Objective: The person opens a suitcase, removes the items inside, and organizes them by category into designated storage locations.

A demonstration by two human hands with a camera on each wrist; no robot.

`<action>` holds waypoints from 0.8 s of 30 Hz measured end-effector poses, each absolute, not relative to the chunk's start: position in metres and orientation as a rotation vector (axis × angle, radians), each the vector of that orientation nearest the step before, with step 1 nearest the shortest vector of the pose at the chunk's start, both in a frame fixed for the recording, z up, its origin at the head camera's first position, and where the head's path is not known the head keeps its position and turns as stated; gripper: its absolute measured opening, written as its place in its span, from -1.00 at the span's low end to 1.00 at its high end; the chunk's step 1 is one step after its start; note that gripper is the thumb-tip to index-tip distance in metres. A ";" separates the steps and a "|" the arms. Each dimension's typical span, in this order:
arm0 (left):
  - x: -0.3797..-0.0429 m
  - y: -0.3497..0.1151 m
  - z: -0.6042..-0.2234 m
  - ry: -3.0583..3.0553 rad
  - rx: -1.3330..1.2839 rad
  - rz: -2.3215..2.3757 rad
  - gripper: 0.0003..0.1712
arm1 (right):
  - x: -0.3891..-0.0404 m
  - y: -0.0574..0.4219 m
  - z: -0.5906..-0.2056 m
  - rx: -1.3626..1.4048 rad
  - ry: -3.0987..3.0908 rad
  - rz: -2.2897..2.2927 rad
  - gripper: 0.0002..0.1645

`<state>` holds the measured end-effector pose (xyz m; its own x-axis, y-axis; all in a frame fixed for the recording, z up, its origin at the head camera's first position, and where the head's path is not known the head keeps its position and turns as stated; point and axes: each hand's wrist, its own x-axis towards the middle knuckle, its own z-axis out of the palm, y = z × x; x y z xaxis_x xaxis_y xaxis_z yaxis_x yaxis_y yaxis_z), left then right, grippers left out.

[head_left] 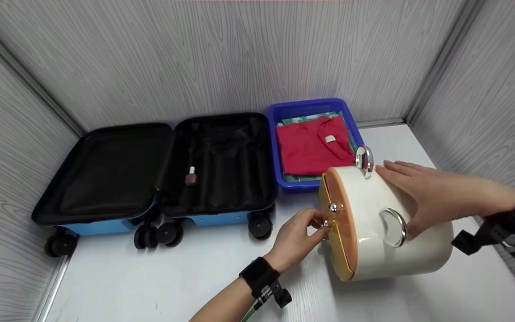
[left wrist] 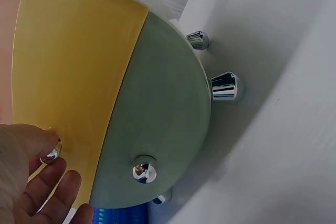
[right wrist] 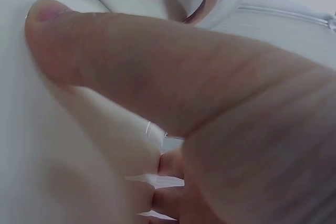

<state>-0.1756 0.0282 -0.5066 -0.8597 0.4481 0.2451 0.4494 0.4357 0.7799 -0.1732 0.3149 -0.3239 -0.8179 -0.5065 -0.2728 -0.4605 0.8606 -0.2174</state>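
Note:
A cream, rounded drawer box (head_left: pixel 418 257) stands at the right, with chrome handles and colored fronts. My left hand (head_left: pixel 294 239) pinches the small chrome knob (left wrist: pixel 51 153) on its yellow drawer front (left wrist: pixel 73 51). Beside this panel are a green front (left wrist: pixel 157 87) with its own knob (left wrist: pixel 144 170) and a pinkish-orange front (left wrist: pixel 7 72). My right hand (head_left: pixel 427 192) lies spread over the box's body, fingers extended. Its thumb (right wrist: pixel 79 51) rests on the cream surface near a chrome handle (head_left: pixel 394 227).
An open suitcase (head_left: pixel 219 219) with black lining lies at the left, a small brown bottle (head_left: pixel 191 179) with a white cap inside. A blue basket (head_left: pixel 280 179) behind the box holds a folded red garment (head_left: pixel 306 147) over green cloth. Grey wood-patterned walls enclose the white surface.

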 end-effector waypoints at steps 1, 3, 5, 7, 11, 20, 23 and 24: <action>-0.176 0.030 -0.507 -2.666 -0.828 -1.449 -0.73 | -0.173 0.315 -0.324 -0.729 2.713 -0.201 0.63; -0.176 0.032 -0.507 -2.674 -0.815 -1.470 -0.73 | -0.174 0.314 -0.325 -0.738 2.715 -0.201 0.62; -0.175 0.034 -0.508 -2.679 -0.801 -1.501 -0.72 | -0.173 0.315 -0.325 -0.740 2.715 -0.203 0.62; -0.175 0.035 -0.510 -2.667 -0.797 -1.534 -0.73 | -0.173 0.315 -0.325 -0.745 2.717 -0.200 0.62; -0.175 0.035 -0.512 -2.641 -0.807 -1.598 -0.69 | -0.173 0.316 -0.324 -0.742 2.721 -0.203 0.62; -0.177 0.034 -0.531 -2.781 -0.745 -1.534 -0.65 | -0.171 0.318 -0.325 -0.707 2.712 -0.238 0.60; -0.179 0.034 -0.539 -2.837 -0.731 -1.473 -0.68 | -0.171 0.318 -0.324 -0.693 2.710 -0.248 0.57; -0.180 0.035 -0.541 -2.850 -0.725 -1.465 -0.68 | -0.171 0.318 -0.324 -0.688 2.709 -0.247 0.57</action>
